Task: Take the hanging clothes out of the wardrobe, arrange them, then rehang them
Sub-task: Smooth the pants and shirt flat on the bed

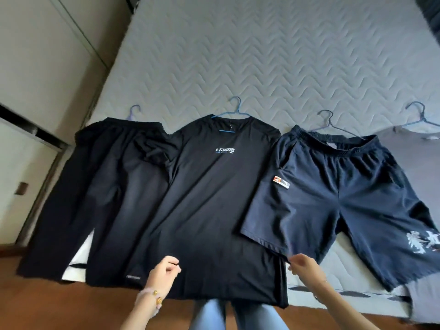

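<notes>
Mostly flat black T-shirt (214, 198), blue hanger (226, 131)

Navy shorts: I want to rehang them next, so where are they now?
In the head view, the navy shorts lie flat on the mattress, right of the black T-shirt, one leg hem overlapping its edge, just beyond the right hand.

Support: pale grey chevron-quilted bed mattress (262, 55) | left: black long trousers (95, 186) | centre: black printed T-shirt (214, 198) | right: navy blue shorts (333, 194) | far right: grey garment (416, 167)
</notes>
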